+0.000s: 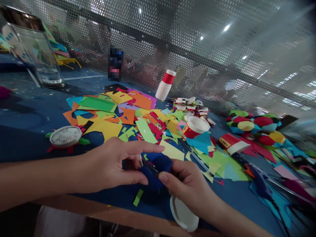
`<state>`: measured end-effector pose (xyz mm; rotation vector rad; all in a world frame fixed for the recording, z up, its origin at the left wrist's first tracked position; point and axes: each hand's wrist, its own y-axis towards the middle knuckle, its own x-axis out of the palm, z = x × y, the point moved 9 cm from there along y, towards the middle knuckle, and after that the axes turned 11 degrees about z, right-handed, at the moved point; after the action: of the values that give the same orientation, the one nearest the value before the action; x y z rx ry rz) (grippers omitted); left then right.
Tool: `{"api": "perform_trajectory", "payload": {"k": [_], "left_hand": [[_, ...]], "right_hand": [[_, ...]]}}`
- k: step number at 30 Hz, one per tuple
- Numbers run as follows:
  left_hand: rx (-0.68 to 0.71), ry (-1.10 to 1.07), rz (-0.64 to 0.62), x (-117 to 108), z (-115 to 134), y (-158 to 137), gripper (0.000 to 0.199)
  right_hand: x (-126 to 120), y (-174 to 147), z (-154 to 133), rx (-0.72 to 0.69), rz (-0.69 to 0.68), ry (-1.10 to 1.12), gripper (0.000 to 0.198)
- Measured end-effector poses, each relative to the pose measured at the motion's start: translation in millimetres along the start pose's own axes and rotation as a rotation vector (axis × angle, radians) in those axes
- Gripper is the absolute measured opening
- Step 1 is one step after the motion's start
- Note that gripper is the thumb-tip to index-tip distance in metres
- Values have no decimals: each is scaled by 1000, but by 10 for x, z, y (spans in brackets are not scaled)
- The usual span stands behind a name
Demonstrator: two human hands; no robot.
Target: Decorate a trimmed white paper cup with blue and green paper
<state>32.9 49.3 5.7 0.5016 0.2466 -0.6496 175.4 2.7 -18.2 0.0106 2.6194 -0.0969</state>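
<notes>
Dark blue piece (162, 160) and white lid (184, 215), each partly behind the right hand (189, 181).

Across the top of the frame we see a grey perforated screen (187, 29), with bright lights (226, 27) at upper right; below, a blue tabletop (22, 121) with a brown edge (74, 206).

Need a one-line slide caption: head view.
Right hand pinching a dark blue piece, left hand at its other side, coloured paper scraps lying beyond.
</notes>
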Motion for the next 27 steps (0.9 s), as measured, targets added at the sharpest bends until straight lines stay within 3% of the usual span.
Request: {"api": "perform_trajectory", "payload": {"k": [5,8,13,18,21,25,27], "left_hand": [[-25,29,-10,8,-17,4,61],[-41,112,-1,-65,-4,75,56],[-58,364,-3,-227,-82,218,29],[-15,768,45,-330,-213,282,33],[12,757,-2,-252,-191,268,30],[-3,700,-157,-62,-182,219,48],[-27,703,-177,-22,-211,219,40]], "right_hand": [[-34,31,-19,5,16,176,33],[-172,80,49,33,115,336,35],[-459,155,151,23,298,437,43],[-565,169,144,-4,349,468,44],[-570,158,130,-8,355,472,44],[-554,158,109,2,363,463,41],[-534,164,107,14,357,454,40]]}}
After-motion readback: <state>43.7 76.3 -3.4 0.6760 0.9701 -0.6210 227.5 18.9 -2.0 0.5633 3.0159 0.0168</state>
